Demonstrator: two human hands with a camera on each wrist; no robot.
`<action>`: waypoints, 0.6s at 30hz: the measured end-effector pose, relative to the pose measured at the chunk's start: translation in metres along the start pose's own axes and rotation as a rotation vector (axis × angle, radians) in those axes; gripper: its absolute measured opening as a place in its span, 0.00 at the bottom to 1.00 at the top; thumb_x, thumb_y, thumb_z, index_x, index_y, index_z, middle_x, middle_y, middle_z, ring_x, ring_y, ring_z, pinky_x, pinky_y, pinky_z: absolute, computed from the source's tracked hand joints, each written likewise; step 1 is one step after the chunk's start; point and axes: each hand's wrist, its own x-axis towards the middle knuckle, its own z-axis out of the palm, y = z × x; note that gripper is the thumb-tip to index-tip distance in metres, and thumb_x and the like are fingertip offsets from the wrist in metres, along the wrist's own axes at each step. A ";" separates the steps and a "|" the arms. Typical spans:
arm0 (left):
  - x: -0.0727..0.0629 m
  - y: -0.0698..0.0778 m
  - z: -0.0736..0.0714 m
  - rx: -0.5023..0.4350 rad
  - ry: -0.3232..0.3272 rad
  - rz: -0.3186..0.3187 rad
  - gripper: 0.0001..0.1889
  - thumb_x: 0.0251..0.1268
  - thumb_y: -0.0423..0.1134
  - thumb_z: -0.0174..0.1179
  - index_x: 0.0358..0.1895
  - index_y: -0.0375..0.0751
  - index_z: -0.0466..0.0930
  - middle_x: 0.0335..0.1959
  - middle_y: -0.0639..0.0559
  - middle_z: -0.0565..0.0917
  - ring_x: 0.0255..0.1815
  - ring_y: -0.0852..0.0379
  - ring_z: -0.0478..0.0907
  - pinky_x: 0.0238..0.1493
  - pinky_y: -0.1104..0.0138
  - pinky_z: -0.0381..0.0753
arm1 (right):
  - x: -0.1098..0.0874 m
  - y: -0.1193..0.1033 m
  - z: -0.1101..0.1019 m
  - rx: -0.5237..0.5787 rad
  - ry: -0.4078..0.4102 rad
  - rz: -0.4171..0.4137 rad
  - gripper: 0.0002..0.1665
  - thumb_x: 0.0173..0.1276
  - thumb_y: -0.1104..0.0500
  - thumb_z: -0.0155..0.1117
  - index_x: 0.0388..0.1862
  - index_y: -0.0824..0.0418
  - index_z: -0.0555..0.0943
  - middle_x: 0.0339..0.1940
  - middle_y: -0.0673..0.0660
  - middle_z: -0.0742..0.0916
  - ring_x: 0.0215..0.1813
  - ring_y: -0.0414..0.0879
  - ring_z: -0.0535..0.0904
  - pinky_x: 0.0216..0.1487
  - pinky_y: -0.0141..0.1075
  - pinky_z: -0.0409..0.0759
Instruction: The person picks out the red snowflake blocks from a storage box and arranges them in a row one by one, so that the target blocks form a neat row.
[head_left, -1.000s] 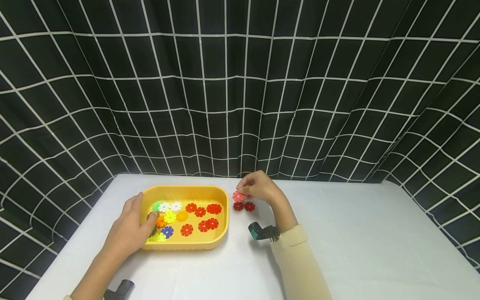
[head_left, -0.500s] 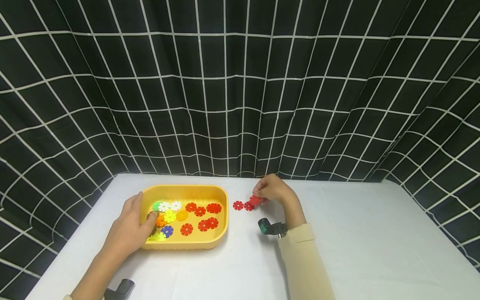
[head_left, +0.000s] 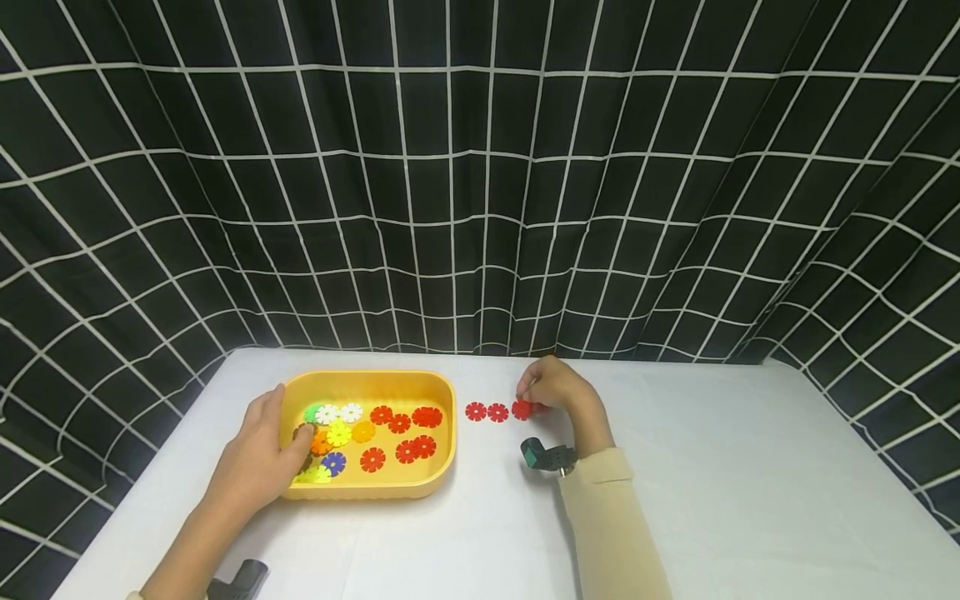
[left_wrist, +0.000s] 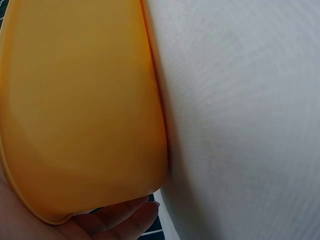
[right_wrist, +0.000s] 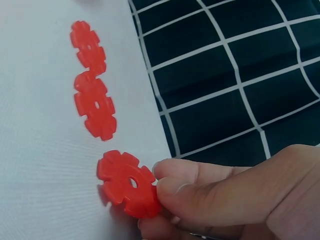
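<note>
My right hand (head_left: 558,387) pinches a red notched plastic disc (right_wrist: 129,182) at its edge between thumb and fingers, low over the white table. Left of it in the head view, two more red discs (head_left: 498,412) (right_wrist: 95,105) lie flat, forming a row with the held one. My left hand (head_left: 258,450) grips the left end of a yellow tray (head_left: 375,492), its thumb over the rim and inside. Fingers (left_wrist: 135,220) show beneath the tray's end in the left wrist view. Inside the tray lie several red discs (head_left: 372,459) at the right and mixed colours at the left.
A black curtain with white grid lines (head_left: 480,208) rises behind the table's far edge. White tablecloth (head_left: 735,483) spreads to the right of my right arm. Each wrist carries a small dark camera mount (head_left: 546,457).
My right hand has moved right and down with the red disc, from above the two lying discs to the right end of their row. My left hand stays on the tray.
</note>
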 end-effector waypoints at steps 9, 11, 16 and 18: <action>0.001 0.000 0.001 0.004 0.002 -0.005 0.43 0.73 0.48 0.53 0.78 0.25 0.42 0.73 0.24 0.53 0.65 0.22 0.64 0.59 0.32 0.67 | 0.000 0.001 0.003 -0.032 -0.007 0.020 0.08 0.59 0.72 0.63 0.34 0.64 0.87 0.25 0.58 0.85 0.28 0.51 0.80 0.32 0.38 0.82; 0.001 0.000 0.001 0.003 0.000 -0.006 0.43 0.73 0.48 0.53 0.78 0.25 0.42 0.73 0.24 0.52 0.65 0.22 0.64 0.59 0.32 0.67 | 0.000 0.001 0.004 -0.031 -0.009 0.017 0.09 0.59 0.72 0.63 0.34 0.64 0.86 0.25 0.58 0.85 0.27 0.51 0.80 0.32 0.38 0.81; 0.000 0.000 0.001 0.002 -0.001 -0.009 0.43 0.73 0.48 0.53 0.78 0.25 0.42 0.73 0.24 0.52 0.65 0.21 0.64 0.59 0.31 0.67 | -0.001 -0.004 0.004 -0.043 -0.018 -0.001 0.10 0.58 0.73 0.61 0.34 0.64 0.86 0.24 0.58 0.85 0.26 0.51 0.80 0.31 0.38 0.81; 0.000 0.001 0.001 0.000 -0.002 -0.011 0.43 0.73 0.48 0.53 0.78 0.25 0.42 0.73 0.23 0.52 0.65 0.21 0.64 0.59 0.31 0.67 | -0.002 -0.008 0.004 -0.064 -0.016 -0.014 0.10 0.58 0.73 0.61 0.35 0.64 0.86 0.23 0.58 0.85 0.26 0.52 0.80 0.30 0.39 0.81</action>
